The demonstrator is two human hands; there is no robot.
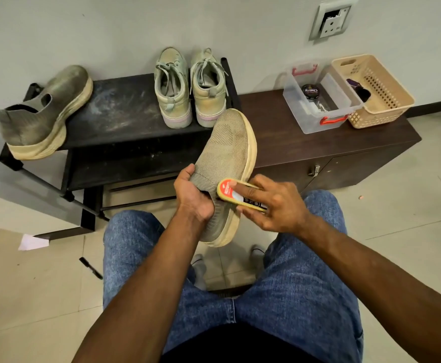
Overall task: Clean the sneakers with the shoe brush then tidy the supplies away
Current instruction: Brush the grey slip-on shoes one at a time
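The beige knitted slip-on sneaker with a thick cream sole (227, 158) is held in the air above the person's lap, toe pointing away toward the furniture and heel toward the body. That tilt turns its upper and right side up to the brush. The left hand (191, 195) grips the sneaker at its collar, with the thumb over the knit edge and the fingers seemingly tucked inside the opening, probably to brace the soft fabric from within. The right hand (271, 203) holds the oval yellow shoe brush with a red and white label on its back (240, 195), fingers spread flat along the back and thumb under the edge. The brush lies against the sneaker's side near the collar, which looks like a scrubbing stroke in progress.

Its dusty grey-green mate (41, 113) rests tipped on the left end of the low black metal shoe rack (125, 111), likely waiting its turn. A pair of pale green lace-up sneakers with pinkish soles (188, 90) stands heels-out on the same rack. To the right, on the dark brown wooden cabinet (292, 142), a clear plastic box with red clips (316, 100) holds a round black polish tin (309, 91). Touching it is a beige perforated plastic basket (376, 90), open and probably ready to take the supplies back.
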